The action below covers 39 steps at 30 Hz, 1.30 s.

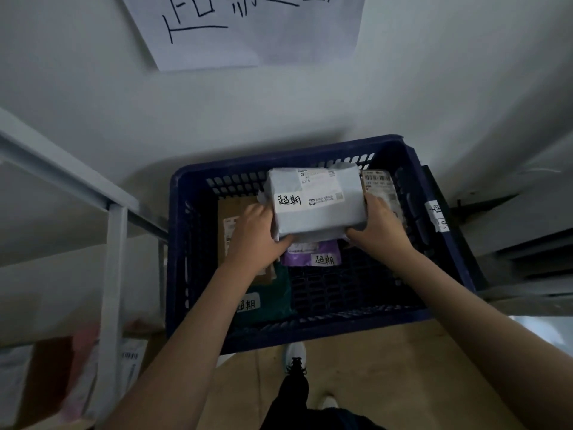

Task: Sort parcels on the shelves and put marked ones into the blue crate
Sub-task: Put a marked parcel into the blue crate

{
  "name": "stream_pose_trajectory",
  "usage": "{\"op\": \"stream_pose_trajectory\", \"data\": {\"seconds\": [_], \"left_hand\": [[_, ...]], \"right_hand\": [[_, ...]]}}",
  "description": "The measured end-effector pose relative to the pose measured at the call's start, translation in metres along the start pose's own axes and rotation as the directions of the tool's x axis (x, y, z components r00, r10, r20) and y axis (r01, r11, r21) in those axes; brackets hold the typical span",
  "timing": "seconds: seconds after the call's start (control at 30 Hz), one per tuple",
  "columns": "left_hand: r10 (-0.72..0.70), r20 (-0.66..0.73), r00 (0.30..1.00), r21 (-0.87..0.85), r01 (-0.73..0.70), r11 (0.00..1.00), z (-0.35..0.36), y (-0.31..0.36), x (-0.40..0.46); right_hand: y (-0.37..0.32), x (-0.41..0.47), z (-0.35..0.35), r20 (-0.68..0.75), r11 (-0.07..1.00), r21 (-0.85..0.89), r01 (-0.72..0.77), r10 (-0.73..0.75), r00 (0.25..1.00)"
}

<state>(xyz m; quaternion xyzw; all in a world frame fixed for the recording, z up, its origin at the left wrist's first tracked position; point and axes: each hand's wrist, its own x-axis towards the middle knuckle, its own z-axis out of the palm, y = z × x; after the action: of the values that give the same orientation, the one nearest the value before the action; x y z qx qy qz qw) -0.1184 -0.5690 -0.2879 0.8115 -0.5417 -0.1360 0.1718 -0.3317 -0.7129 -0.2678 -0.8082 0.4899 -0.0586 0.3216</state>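
Marked grey mailer bag (317, 204) held over the blue crate (198, 212).
Left hand (259, 232) and right hand (379, 226) each grip an end, keeping it level; marked purple parcel (311, 256) lies just below.

Parcels (311, 255) in crate (198, 181) (shelf (114, 231) to L)

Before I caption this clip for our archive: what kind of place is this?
Probably a parcel pickup point or small courier storeroom. Both hands hold a grey mailer with a shipping label over a blue crate of other labelled parcels, white metal shelving stands beside it, and a handwritten paper sign hangs on the wall.
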Motion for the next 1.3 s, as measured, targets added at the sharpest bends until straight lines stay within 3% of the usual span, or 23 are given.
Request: {"op": "stream_pose_trajectory", "data": {"seconds": [0.3, 0.6, 0.83, 1.0, 1.17, 1.3], "left_hand": [[-0.042, 0.012, 0.999, 0.141, 0.04, 0.989, 0.021, -0.015, -0.006], [-0.054, 0.003, 0.999, 0.134, 0.053, 0.99, 0.008, -0.014, -0.028], [-0.07, -0.067, 0.995, 0.207, 0.083, 0.975, -0.022, 0.012, -0.093], [-0.116, -0.117, 0.986, 0.202, 0.138, 0.97, -0.035, 0.038, -0.157], [-0.118, -0.153, 0.981, 0.218, 0.15, 0.964, -0.037, 0.059, -0.211], [-0.104, -0.179, 0.978, 0.19, 0.138, 0.972, -0.03, 0.07, -0.257]], "right_hand": [[0.004, -0.003, 0.012, 0.035, 0.999, -0.018, 0.026, -0.026, 0.999], [0.002, -0.023, 0.019, 0.033, 0.998, -0.044, -0.037, 0.038, 0.999], [-0.002, -0.079, 0.0, -0.097, 0.969, -0.243, 0.047, -0.073, 0.993], [-0.013, -0.135, -0.018, -0.072, 0.926, -0.337, 0.169, -0.205, 0.976], [-0.021, -0.188, -0.019, -0.074, 0.911, -0.329, 0.25, -0.289, 0.955], [-0.019, -0.218, -0.007, 0.005, 0.948, -0.21, 0.239, -0.244, 0.97]]}}
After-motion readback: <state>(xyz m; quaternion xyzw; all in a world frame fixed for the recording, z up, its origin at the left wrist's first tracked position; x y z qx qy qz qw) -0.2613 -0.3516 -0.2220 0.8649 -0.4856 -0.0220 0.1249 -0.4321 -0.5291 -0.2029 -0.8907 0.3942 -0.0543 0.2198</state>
